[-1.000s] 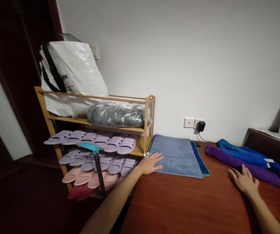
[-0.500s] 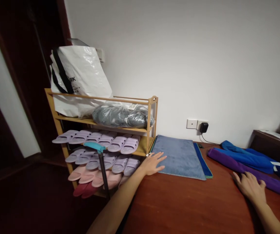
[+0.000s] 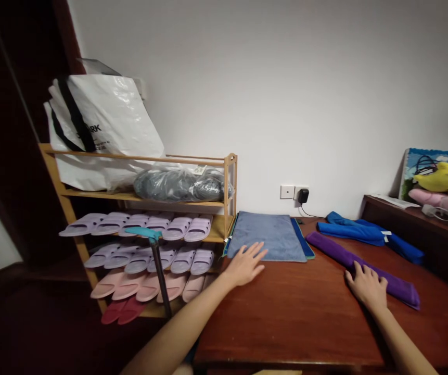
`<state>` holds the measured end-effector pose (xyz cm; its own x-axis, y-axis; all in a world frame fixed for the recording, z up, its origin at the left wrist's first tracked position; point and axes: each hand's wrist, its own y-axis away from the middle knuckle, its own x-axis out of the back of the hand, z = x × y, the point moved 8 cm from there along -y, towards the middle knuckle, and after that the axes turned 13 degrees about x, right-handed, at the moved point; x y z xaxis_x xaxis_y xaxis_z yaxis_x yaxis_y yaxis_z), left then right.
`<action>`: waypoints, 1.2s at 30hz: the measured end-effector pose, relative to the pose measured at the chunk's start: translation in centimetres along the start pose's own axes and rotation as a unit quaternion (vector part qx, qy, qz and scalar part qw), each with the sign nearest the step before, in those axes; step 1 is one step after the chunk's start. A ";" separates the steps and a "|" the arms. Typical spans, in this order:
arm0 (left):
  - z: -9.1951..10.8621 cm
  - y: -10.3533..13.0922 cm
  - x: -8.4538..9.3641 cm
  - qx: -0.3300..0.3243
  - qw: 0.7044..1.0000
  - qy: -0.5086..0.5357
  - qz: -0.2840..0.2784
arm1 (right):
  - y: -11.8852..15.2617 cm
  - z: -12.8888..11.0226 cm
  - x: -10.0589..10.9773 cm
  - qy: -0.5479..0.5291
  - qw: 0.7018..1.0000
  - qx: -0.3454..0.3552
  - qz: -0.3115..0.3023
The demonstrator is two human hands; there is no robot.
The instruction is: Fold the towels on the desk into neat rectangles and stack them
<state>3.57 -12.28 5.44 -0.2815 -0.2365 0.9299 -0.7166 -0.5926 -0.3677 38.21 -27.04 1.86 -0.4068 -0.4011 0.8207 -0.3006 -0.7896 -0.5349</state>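
A grey-blue cloth (image 3: 268,234) lies flat on the brown table (image 3: 286,317), over a darker blue cloth (image 3: 301,242) whose edge shows on the right. My left hand (image 3: 245,264) rests with fingers spread at the near left corner of the grey-blue cloth. Farther right, a purple rolled cloth (image 3: 393,284) lies slantwise on the table. My right hand (image 3: 367,285) touches its near side, fingers apart and slightly bent, not wrapped round it. Behind the roll lie blue cloths (image 3: 352,233) with a white tag.
Left of the table stands a wooden rack (image 3: 229,203) with slippers (image 3: 179,227), a white bag (image 3: 106,120) and a plastic-wrapped bundle (image 3: 180,183). A turquoise-topped pole (image 3: 161,276) stands before it. A raised shelf (image 3: 422,221) at right holds a yellow plush toy (image 3: 446,177).
The view has swung right, showing more of the shelf. The purple roll now lies apart from the blue cloths, nearer me. My left hand sits closer to the grey-blue cloth's near edge.
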 end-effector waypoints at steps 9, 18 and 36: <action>8.1 5.4 0.9 -0.080 0.984 0.123 -0.103 | 1.0 -0.2 3.1 -0.104 0.991 0.029 -0.075; 8.5 5.8 3.0 -0.088 0.991 0.101 -0.012 | -0.8 1.9 7.0 -0.338 0.935 -0.064 -0.089; 10.2 6.3 2.3 -0.181 0.977 0.096 -0.060 | 6.8 -12.0 10.1 -0.655 0.752 -0.012 -0.080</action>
<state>4.85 -24.40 5.24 -0.2717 -0.0125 0.9623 -0.9207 -0.2877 -0.2637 21.73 -30.88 4.15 0.8291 -0.4271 0.3609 -0.2764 -0.8741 -0.3994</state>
